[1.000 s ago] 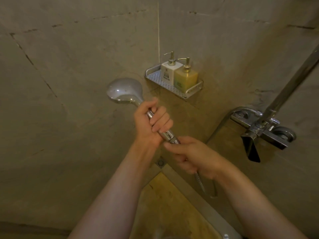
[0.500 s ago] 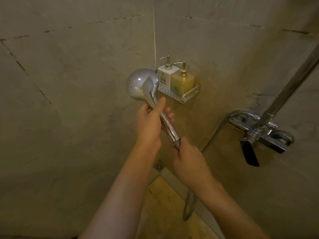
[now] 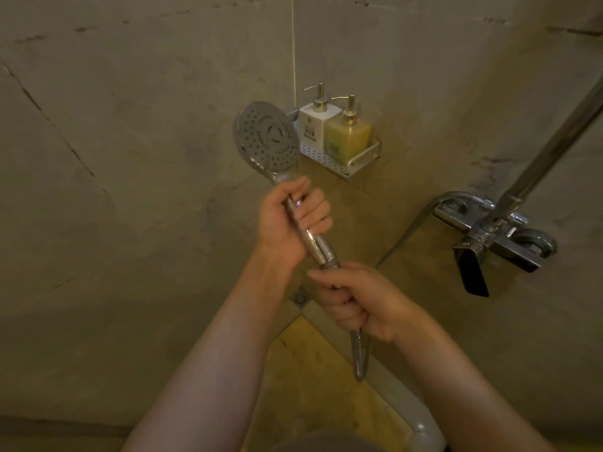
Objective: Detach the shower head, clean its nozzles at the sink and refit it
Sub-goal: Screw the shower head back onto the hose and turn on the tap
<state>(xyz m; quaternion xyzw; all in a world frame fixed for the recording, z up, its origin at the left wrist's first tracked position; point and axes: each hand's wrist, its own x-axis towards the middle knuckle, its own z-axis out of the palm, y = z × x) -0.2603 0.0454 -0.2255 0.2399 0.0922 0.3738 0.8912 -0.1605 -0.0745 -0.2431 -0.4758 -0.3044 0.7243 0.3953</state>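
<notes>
Chrome round-faced shower head ran up-left to down-right; left hand clenched its handle, right hand gripped ribbed metal hose at joint just below.

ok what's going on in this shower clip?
A person is working on taking the shower head off its hose. The left hand grips the handle, nozzle face turned toward the camera; the right hand holds the hose end just below the joint. The two parts look joined. Two pump bottles sit on the corner shelf behind.

Grey dotted shower head; white bottle, yellow bottle.
</notes>
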